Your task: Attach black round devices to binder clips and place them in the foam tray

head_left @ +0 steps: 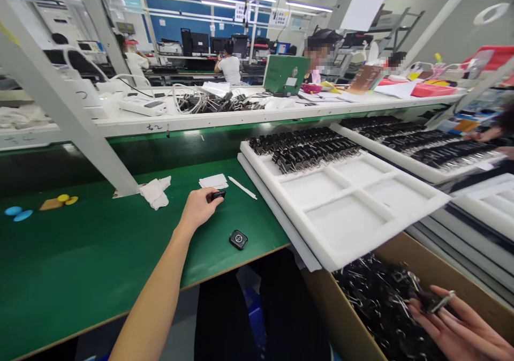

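Observation:
My left hand (201, 207) is closed around a small black piece (218, 195) above the green mat (132, 254). A black watch-like device (239, 239) lies on the mat near its front edge, its round back facing up. At the lower right, my right hand (461, 323) holds a black binder clip (436, 301) with silver wire handles in its fingers. Below that hand, a cardboard box (349, 313) holds a heap of black clips (381, 291).
A white foam tray (297, 205) with rows of clips stands right of the mat, beside a second filled tray (425, 171). A white pen (242, 187), white papers (213, 181) and a cloth (156, 192) lie on the mat. A slanted white post (80, 98) rises at left.

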Demonstrator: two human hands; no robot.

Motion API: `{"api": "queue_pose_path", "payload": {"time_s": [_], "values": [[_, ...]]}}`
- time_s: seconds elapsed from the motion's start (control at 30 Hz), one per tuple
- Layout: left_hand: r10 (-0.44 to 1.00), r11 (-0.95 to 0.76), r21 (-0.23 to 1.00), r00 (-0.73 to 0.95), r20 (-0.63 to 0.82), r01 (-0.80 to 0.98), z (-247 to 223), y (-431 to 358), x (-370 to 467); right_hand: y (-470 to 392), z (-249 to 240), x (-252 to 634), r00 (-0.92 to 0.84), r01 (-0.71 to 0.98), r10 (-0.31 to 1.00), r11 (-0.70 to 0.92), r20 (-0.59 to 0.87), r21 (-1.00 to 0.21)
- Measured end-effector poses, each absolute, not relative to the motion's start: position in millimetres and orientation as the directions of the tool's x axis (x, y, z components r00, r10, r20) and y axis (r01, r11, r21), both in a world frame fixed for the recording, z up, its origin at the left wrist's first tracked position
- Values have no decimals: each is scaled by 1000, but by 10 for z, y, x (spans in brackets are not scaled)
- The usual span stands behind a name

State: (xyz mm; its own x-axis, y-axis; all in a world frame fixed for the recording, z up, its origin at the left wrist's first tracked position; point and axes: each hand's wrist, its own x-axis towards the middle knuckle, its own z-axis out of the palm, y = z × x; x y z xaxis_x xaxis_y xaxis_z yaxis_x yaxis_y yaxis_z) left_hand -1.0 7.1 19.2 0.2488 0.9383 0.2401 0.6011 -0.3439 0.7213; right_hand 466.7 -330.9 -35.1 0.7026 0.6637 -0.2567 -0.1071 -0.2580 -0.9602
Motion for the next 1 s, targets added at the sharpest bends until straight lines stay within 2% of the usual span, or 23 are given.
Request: {"api": "queue_pose_path", "payload": {"time_s": [0.1,0.23,0.37,0.43,0.57,0.7,0.77,0.87,1.0], "values": [[943,-334,714,216,255,615,189,99,-10,-3378,-93,4275,661,-251,676,-211,-326,-945],[948,-318,765,206,243,560,210,140,9,-3185,162,3499,418,-286,833,-257,-362,-923],[964,-264,819,157,213,510,190,184,3,-2723,183,2592,93,-301,963,-217,-255,-929],[976,-216,836,103,190,505,173,218,9,-2390,200,2245,-1,-308,987,-152,-159,-939],[975,-215,909,130,179,357,185,266,55,-1614,360,1917,-9,-452,999,40,50,-891],[976,-197,963,134,173,184,233,273,91,-920,461,1899,31,-474,981,185,193,-861],[985,-138,987,115,128,83,246,271,116,-705,421,1929,77,-489,979,204,191,-848],[996,-39,998,80,43,-56,239,255,131,-564,289,1954,169,-516,981,172,97,-839],[987,-22,995,159,38,-101,198,251,85,-480,103,1974,247,-519,969,118,-16,-846]]}}
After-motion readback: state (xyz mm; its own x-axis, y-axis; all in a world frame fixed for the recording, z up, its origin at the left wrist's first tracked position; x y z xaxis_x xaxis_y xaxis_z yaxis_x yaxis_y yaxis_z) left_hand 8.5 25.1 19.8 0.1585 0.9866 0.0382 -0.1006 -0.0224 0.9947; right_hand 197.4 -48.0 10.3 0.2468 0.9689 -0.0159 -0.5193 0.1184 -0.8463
